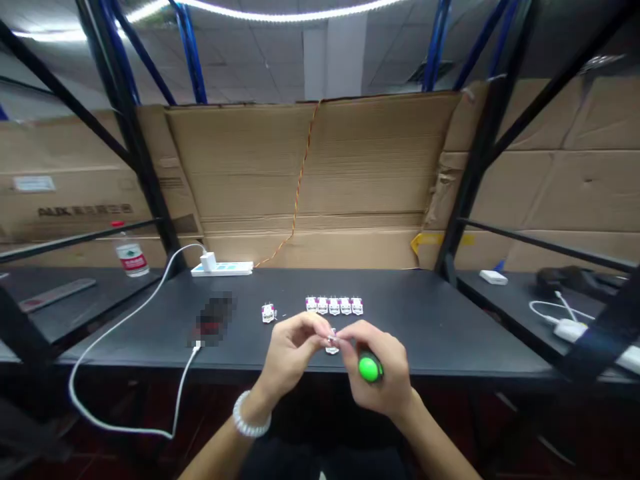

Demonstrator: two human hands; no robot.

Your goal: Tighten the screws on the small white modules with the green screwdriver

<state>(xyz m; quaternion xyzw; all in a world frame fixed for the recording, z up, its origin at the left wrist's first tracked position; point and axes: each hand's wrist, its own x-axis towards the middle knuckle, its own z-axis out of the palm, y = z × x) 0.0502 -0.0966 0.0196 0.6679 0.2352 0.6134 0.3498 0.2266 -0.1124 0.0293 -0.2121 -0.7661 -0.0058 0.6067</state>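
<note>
White part [331, 339] is clamped in both hands' [290, 350] [387, 383] fingers [312, 343] near desk edge [475, 369], open rightward.

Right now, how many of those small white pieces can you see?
7: a lone piece on the left, a row of five pieces, and a partly covered piece between the left hand and right hand. The hands may hide more.
</note>
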